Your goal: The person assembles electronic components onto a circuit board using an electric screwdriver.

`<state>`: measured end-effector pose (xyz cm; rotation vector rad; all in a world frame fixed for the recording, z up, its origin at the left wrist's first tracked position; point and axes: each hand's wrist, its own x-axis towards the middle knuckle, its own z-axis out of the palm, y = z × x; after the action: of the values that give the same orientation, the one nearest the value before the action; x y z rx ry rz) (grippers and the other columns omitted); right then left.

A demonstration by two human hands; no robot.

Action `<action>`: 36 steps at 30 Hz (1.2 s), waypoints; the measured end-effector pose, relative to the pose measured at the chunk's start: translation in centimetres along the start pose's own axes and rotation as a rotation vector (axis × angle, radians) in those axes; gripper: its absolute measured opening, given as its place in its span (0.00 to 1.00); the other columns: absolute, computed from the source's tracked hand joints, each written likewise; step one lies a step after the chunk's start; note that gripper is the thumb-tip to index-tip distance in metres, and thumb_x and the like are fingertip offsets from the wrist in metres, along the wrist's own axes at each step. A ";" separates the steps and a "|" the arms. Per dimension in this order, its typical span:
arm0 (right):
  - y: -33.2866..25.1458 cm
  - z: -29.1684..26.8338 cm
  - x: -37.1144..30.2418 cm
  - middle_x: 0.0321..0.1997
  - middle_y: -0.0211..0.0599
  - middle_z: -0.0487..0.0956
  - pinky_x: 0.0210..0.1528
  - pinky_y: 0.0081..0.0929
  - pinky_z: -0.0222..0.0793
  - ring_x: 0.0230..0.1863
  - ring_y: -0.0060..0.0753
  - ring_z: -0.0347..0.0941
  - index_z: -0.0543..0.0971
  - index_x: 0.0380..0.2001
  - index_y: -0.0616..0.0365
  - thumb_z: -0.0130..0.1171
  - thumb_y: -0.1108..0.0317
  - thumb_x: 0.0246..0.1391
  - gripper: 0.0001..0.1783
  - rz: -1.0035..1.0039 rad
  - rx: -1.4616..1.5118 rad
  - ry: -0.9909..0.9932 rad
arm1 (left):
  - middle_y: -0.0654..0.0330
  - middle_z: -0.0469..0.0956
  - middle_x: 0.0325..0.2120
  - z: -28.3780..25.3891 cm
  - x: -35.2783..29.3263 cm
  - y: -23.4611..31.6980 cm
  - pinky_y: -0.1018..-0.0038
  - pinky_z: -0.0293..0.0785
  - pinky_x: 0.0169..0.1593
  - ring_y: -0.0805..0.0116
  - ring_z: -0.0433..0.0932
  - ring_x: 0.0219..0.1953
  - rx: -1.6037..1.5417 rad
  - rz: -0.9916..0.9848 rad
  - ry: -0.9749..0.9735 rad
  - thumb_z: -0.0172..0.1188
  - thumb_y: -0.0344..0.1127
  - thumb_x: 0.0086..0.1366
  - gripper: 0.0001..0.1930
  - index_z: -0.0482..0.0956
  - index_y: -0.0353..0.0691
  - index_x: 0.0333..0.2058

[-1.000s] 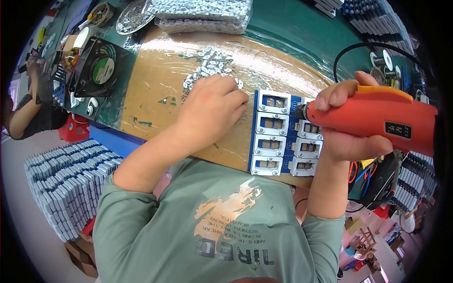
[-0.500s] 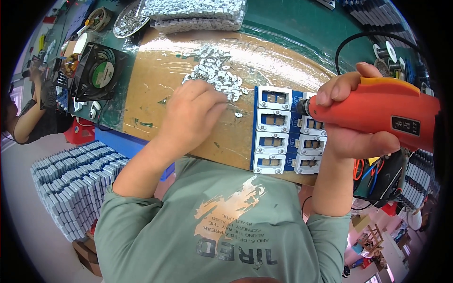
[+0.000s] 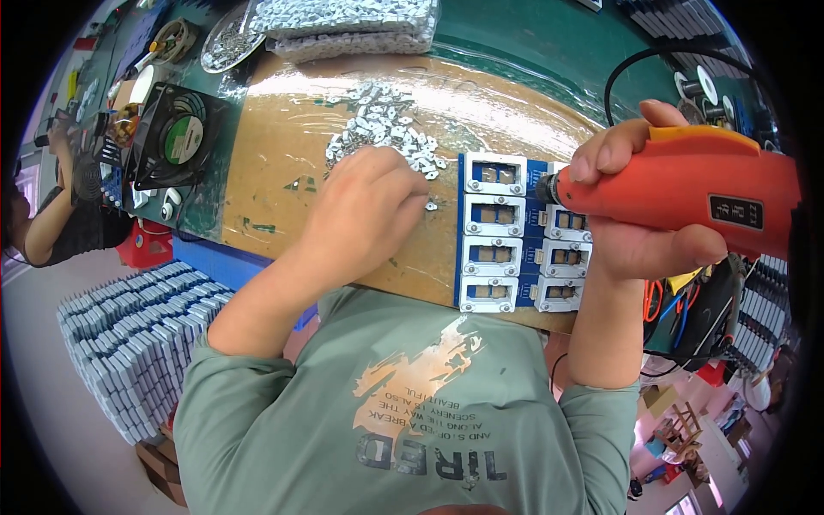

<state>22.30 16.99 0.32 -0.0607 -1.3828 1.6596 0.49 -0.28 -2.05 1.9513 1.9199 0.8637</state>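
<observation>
Left hand (image 3: 365, 215) now pulled back off the pile of small metal clips (image 3: 382, 133), sitting at 6 o'clock of it on the brown board (image 3: 275, 172), fingers curled in narrow; can't tell whether a clip is pinched. Probably fetching the next piece. Right hand (image 3: 635, 227) clamped around the orange electric screwdriver (image 3: 687, 189), tip shifted slightly to the upper right of the blue tray (image 3: 515, 232), at 3 o'clock from the left hand. White frames mostly seated.

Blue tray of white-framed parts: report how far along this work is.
Done: eight white-framed parts sit in the blue tray. In hand: right hand holds the orange power screwdriver against the tray's top row; left hand reaches into the loose metal pieces. Left: which parts are fastened can't be judged.
</observation>
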 end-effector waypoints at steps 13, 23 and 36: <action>0.3 0.2 -0.1 0.36 0.41 0.79 0.36 0.35 0.81 0.33 0.37 0.79 0.67 0.64 0.70 0.53 0.10 0.41 0.71 0.015 -0.005 0.032 | 0.59 0.77 0.33 1.1 -0.7 -0.2 0.63 0.72 0.40 0.57 0.77 0.37 0.124 0.225 0.072 0.69 0.26 0.55 0.10 0.82 0.41 0.37; -1.1 2.8 -0.2 0.34 0.36 0.78 0.30 0.28 0.76 0.31 0.31 0.77 0.67 0.63 0.70 0.57 0.09 0.34 0.73 0.139 -0.142 0.174 | 0.61 0.77 0.34 1.4 -1.9 -0.5 0.65 0.70 0.40 0.59 0.76 0.35 0.147 0.286 0.064 0.70 0.26 0.54 0.12 0.83 0.42 0.38; -1.5 2.2 0.3 0.36 0.38 0.78 0.33 0.33 0.79 0.32 0.35 0.78 0.67 0.64 0.66 0.56 0.11 0.41 0.68 0.243 -0.340 0.130 | 0.58 0.77 0.34 0.9 0.0 0.2 0.60 0.73 0.42 0.53 0.77 0.39 0.048 0.132 0.048 0.70 0.29 0.55 0.09 0.82 0.41 0.36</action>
<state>21.88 15.42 2.45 -0.5423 -1.5910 1.5639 1.16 -0.09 -2.69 2.1238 1.8714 0.9146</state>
